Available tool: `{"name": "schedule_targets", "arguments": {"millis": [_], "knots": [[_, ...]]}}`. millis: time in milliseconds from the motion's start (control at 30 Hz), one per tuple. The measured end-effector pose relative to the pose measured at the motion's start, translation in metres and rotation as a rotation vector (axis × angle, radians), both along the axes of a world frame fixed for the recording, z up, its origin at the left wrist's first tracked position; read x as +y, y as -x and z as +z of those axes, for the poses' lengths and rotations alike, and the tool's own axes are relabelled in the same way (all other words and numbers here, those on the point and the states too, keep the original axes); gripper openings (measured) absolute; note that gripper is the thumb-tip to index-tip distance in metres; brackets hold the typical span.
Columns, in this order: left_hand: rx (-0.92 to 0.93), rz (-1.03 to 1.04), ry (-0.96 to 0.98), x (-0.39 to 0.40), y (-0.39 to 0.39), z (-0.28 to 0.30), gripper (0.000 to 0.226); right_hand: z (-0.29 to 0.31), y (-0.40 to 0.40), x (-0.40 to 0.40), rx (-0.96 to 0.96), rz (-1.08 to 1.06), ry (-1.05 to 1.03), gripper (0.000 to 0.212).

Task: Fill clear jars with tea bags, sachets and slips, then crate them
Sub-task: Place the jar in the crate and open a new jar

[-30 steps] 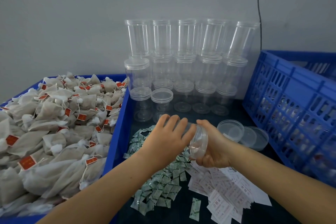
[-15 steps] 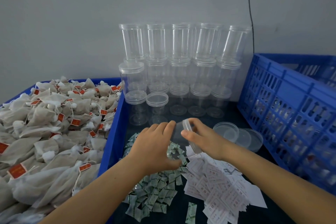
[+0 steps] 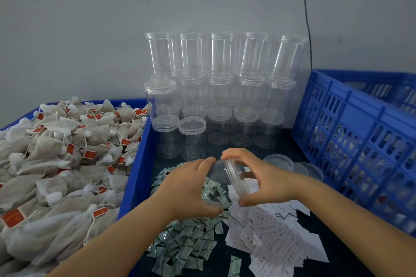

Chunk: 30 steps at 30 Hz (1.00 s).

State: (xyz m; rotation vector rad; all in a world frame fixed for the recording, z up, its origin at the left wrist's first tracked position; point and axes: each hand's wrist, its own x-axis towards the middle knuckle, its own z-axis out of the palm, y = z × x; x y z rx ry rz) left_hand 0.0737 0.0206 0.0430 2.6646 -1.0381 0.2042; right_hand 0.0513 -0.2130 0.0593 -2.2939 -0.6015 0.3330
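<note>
Head view: I held a clear jar (image 3: 216, 177) on its side over the sachets (image 3: 189, 243), long axis left to right. My left hand (image 3: 186, 189) wrapped its body; my right hand (image 3: 263, 177) pinched the lid (image 3: 236, 177) at the right end. Writing on the slips (image 3: 274, 231) was unreadable.

Clear, colourless plastic jars (image 3: 221, 87) stacked at 12 o'clock against a plain grey wall (image 3: 90, 18). Beige mesh tea bags (image 3: 56, 164) with small red tags and white strings, at 9 o'clock in a blue tray (image 3: 135, 177). Green-and-white printed sachets (image 3: 189, 238), 6 o'clock. White paper slips (image 3: 274, 238) with faint print. Blue slotted plastic crate (image 3: 360, 132), 3 o'clock. Dark surface (image 3: 337, 267).
</note>
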Motion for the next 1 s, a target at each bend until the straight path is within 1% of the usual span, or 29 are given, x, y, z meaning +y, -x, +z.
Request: {"name": "schedule_targets", "arguments": {"millis": [67,100,167,233,267,333,367,433,500,600,700,733,800,867,900,933,1000], "knots": [[0.008,0.007,0.024,0.0,-0.001,0.002,0.105,0.004,0.001,0.0,0.034,-0.043,-0.046,0.105],[-0.002,0.014,0.038,0.001,-0.001,0.004,0.105,0.009,0.002,0.003,0.065,-0.114,-0.119,0.106],[-0.041,0.033,0.055,0.002,-0.002,0.005,0.105,0.016,0.002,0.008,0.17,-0.336,-0.328,0.102],[-0.104,0.049,0.047,0.002,-0.001,0.008,0.103,0.019,0.0,0.01,0.422,-0.538,-0.483,0.106],[-0.152,0.048,0.031,0.002,0.0,0.009,0.102,0.019,-0.001,0.01,0.569,-0.577,-0.529,0.105],[-0.312,0.038,-0.05,0.001,0.003,0.014,0.099,0.015,0.002,0.013,0.824,-0.551,-0.58,0.109],[-0.392,0.03,-0.077,0.0,0.005,0.017,0.097,0.012,0.003,0.014,0.903,-0.528,-0.6,0.11],[-0.53,-0.014,-0.083,-0.003,0.005,0.017,0.087,0.005,0.006,0.018,0.981,-0.512,-0.633,0.113],[-0.617,-0.059,-0.096,-0.005,0.006,0.017,0.078,0.002,0.006,0.02,1.012,-0.503,-0.672,0.113],[-0.627,-0.049,-0.113,-0.004,0.007,0.016,0.077,0.004,0.006,0.019,0.928,-0.497,-0.691,0.101],[-0.552,-0.016,-0.118,-0.004,0.007,0.017,0.088,0.005,0.006,0.018,0.741,-0.471,-0.602,0.085],[-0.527,-0.007,-0.114,-0.005,0.007,0.017,0.091,0.004,0.005,0.018,0.645,-0.467,-0.549,0.081],[-0.484,0.006,-0.106,-0.004,0.006,0.016,0.093,0.001,0.005,0.019,0.383,-0.443,-0.408,0.078],[-0.439,0.016,-0.1,-0.003,0.005,0.015,0.093,0.001,0.006,0.016,0.131,-0.355,-0.243,0.084],[-0.406,0.015,-0.105,-0.002,0.004,0.014,0.094,0.002,0.007,0.014,0.035,-0.303,-0.151,0.089],[-0.359,0.007,-0.109,-0.002,0.003,0.013,0.096,0.002,0.008,0.011,-0.051,-0.259,-0.064,0.093],[-0.243,-0.015,-0.095,0.0,-0.001,0.007,0.099,0.0,0.009,0.007,-0.243,-0.157,0.114,0.094]]}}
